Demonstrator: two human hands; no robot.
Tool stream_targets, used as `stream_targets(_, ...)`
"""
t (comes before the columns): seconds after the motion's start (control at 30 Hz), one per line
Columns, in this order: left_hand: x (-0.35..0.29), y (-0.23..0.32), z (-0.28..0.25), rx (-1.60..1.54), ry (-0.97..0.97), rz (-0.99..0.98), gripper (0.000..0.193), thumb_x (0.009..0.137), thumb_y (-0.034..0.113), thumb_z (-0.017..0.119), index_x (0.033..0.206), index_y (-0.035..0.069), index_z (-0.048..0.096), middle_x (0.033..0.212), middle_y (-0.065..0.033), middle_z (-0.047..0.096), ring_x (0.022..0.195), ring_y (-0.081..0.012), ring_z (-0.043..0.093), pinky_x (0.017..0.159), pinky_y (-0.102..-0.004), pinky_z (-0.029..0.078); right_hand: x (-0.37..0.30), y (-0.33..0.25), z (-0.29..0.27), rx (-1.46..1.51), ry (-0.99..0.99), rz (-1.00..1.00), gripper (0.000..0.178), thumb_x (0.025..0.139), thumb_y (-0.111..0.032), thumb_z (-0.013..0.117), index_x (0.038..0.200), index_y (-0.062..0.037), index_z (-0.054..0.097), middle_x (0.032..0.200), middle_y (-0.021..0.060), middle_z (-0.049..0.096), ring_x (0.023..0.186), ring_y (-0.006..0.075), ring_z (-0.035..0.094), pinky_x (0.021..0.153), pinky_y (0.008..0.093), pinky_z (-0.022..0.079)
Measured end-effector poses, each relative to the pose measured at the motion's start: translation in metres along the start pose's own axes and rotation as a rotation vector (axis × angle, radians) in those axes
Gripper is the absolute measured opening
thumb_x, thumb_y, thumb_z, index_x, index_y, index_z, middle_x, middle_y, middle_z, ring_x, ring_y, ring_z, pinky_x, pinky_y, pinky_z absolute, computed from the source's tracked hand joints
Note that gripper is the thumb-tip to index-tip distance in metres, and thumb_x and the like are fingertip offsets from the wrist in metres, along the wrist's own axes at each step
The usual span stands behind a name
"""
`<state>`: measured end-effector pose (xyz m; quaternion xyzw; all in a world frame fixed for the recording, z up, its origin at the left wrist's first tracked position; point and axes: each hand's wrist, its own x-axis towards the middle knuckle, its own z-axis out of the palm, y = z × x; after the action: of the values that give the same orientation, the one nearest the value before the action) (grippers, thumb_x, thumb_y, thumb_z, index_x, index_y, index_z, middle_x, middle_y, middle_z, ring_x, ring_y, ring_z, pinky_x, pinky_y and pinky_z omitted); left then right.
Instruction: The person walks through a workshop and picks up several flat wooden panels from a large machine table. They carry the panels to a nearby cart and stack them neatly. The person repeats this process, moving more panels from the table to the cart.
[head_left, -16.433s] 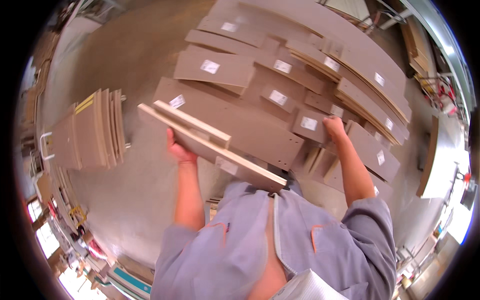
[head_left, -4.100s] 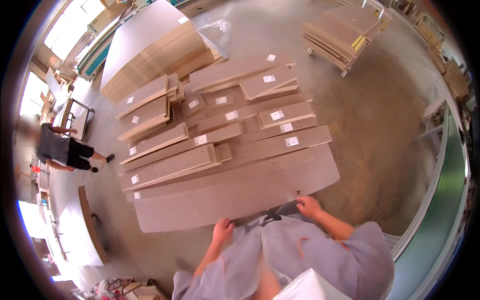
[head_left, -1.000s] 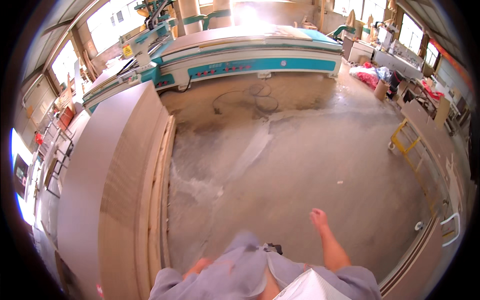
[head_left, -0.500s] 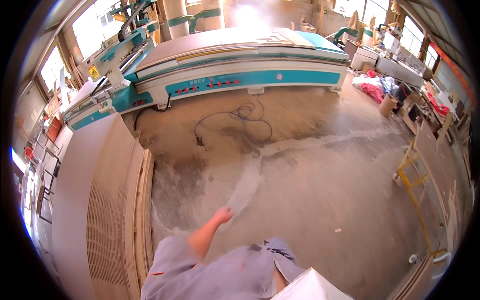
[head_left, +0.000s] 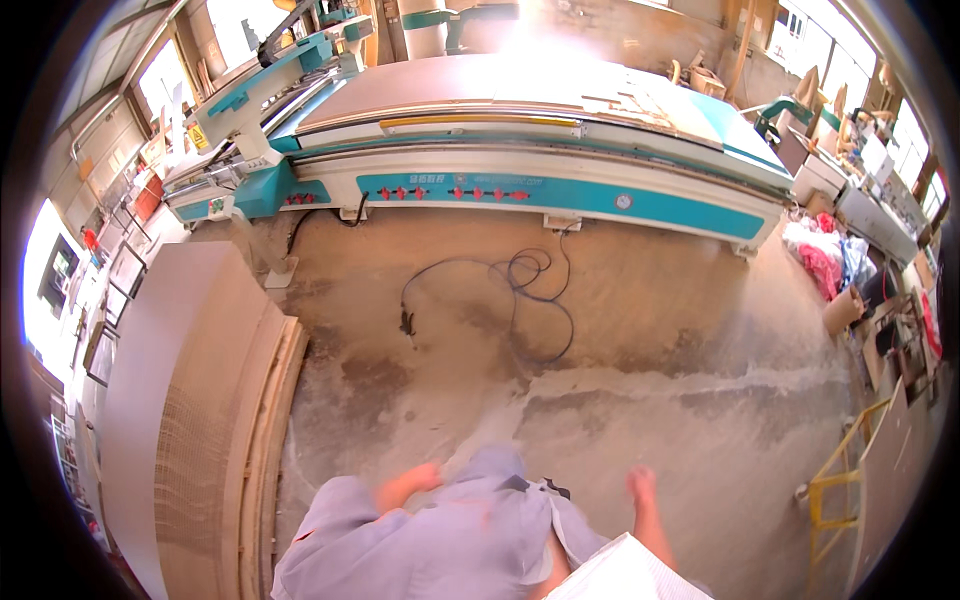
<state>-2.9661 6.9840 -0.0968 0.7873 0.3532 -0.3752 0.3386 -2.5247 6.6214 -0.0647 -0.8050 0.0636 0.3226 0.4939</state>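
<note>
My left hand (head_left: 424, 476) hangs low in front of my grey work clothes (head_left: 440, 540), above the concrete floor. Motion smears its fingers, and nothing shows in it. On the other side, my right hand (head_left: 641, 484) reaches out low over the floor, also blurred, with no object visible in it. A white ribbed piece (head_left: 635, 575) at the lower edge covers part of that arm. Both hands are apart from everything around. Nearest to my left hand is a tall stack of boards (head_left: 205, 420).
A long teal and white flatbed machine (head_left: 480, 195) spans the far side, with sheet panels on its bed. Before it, a dark hose (head_left: 520, 290) lies coiled on the floor (head_left: 700, 430). A yellow-framed cart (head_left: 835, 490) with boards stands right, and bagged scraps (head_left: 825, 255) lie beyond.
The machine and hose have shifted right and look larger in the view. My left hand has drawn back toward my body. My right hand has come into sight.
</note>
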Motion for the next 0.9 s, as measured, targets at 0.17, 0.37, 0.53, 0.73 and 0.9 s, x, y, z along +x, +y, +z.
stream_targets(0.17,0.087,-0.038,-0.022,-0.347,0.168,-0.286,0.031,0.08,0.032,0.053,0.098,0.009,0.065,0.098,-0.0134,0.065,0.091,-0.0325,0.061,0.077,-0.0442,0.048,0.203,-0.208,0.026,0.038,0.009,-0.483,0.029,0.081,-0.009,0.059,0.109,0.0,0.059,0.087,0.0052,0.062,0.069,0.0119,0.057,0.059,0.0251,0.048)
stream_targets(0.37,0.288,0.041,-0.204,-0.076,0.451,0.303,0.023,0.079,0.029,0.057,0.091,0.01,0.065,0.085,-0.011,0.064,0.081,-0.0317,0.06,0.07,-0.0392,0.05,0.348,-0.199,0.069,-0.352,-0.15,-0.192,0.033,0.075,-0.017,0.066,0.103,0.0006,0.064,0.093,0.0132,0.067,0.086,0.0215,0.063,0.075,0.0336,0.05)
stream_targets(0.53,0.26,0.289,-0.544,-0.491,0.391,0.267,0.043,0.08,0.033,0.057,0.106,0.0,0.061,0.102,-0.0186,0.063,0.094,-0.029,0.062,0.082,-0.0358,0.048,0.323,-0.271,0.104,-0.536,-0.234,-0.038,0.031,0.075,-0.018,0.065,0.102,-0.0036,0.068,0.099,0.0146,0.067,0.094,0.0202,0.063,0.084,0.0306,0.049)
stream_targets(0.73,0.346,0.341,-0.699,-0.711,0.636,0.301,0.045,0.081,0.032,0.057,0.112,-0.002,0.058,0.105,-0.0179,0.064,0.098,-0.0279,0.061,0.085,-0.034,0.047,0.506,-0.31,0.093,-1.35,-0.552,-0.628,0.03,0.07,-0.018,0.062,0.094,-0.0004,0.068,0.093,0.0162,0.067,0.085,0.0237,0.064,0.076,0.0342,0.05)
stream_targets(0.9,0.425,0.284,-0.658,-0.745,0.492,-0.179,0.032,0.078,0.032,0.056,0.081,0.001,0.064,0.081,-0.019,0.064,0.079,-0.0294,0.062,0.071,-0.0393,0.048,0.701,-0.501,0.18,-0.603,-0.168,-0.518,0.017,0.069,-0.018,0.054,0.068,-0.0026,0.062,0.067,0.0179,0.06,0.069,0.0333,0.058,0.064,0.0403,0.046)
